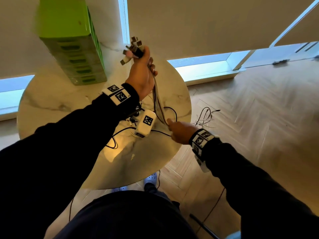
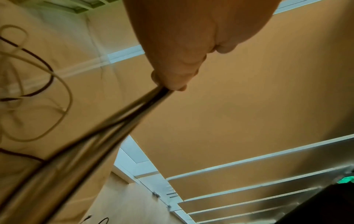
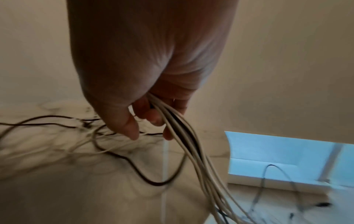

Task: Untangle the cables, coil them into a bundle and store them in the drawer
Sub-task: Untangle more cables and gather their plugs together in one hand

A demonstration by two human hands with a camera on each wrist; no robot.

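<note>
head view | my left hand (image 1: 142,69) grips the cables (image 1: 158,102) by their plugs, raised above the table (image 1: 51,100) middle | my right hand (image 1: 179,131) pinches the strands near the right edge, likely to straighten them

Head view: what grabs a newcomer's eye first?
The left hand, raised over the round marble table, grips a cluster of cable plugs. The cables stretch taut down to the right hand, which pinches them near the table's right edge. A tall green drawer tower stands at the table's back left.
</note>
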